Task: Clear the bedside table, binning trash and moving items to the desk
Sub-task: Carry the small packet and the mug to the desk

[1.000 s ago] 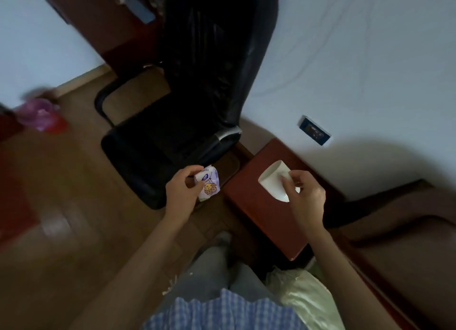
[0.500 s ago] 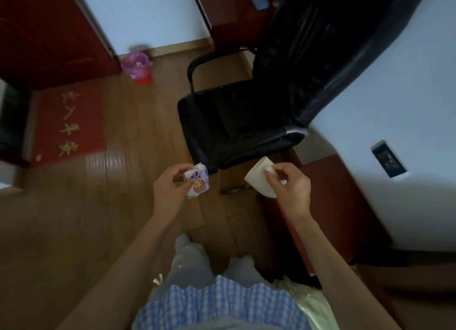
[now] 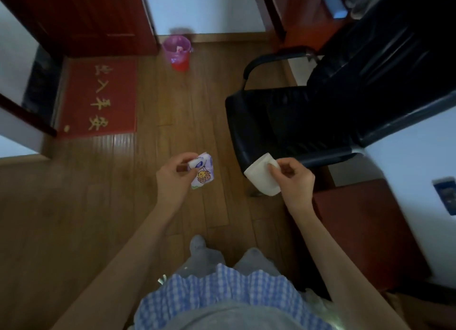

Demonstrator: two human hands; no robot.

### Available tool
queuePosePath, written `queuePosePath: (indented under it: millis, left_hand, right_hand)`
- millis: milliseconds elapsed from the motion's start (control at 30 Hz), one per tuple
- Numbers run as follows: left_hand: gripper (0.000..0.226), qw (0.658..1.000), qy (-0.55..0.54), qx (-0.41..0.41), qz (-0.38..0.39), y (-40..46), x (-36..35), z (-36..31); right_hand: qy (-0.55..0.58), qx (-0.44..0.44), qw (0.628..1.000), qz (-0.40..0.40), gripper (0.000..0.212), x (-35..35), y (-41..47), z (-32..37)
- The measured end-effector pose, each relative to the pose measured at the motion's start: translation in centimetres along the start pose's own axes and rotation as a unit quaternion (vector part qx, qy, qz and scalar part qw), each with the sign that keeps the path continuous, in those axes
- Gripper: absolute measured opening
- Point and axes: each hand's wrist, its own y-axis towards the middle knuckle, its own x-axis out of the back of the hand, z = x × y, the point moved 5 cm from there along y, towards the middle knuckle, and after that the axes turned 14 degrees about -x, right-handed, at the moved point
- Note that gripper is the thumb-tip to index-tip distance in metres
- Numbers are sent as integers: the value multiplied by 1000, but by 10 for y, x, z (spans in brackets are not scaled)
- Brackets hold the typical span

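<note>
The left hand [image 3: 172, 181] pinches a small printed packet [image 3: 201, 172] above the wooden floor [image 3: 98, 206]; the right hand [image 3: 293, 181] grips a white paper cup [image 3: 261, 177] beside the black chair [image 3: 308, 122]. The bin [image 3: 178, 51] stands by the far wall; the bedside table [image 3: 365, 226] sits at the right.

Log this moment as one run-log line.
left hand: holds wrapper | right hand: holds cup | bin: ahead, by wall
</note>
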Motion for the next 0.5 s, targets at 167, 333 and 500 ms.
queuePosePath:
  millis: [167,333,500]
  left_hand:
    - [38,1000,-12,9,0,34,40,20]
    - [33,999,-30,29,-14,72,63,39]
    - [30,998,-32,44,-33,121,76,55]
  right_hand:
    - [-1,2,1000,-3,12,-47,8,35]
    - [-12,2,1000,5,17,-86,35,65]
    - [-37,21,999,22,16,-127,81,92]
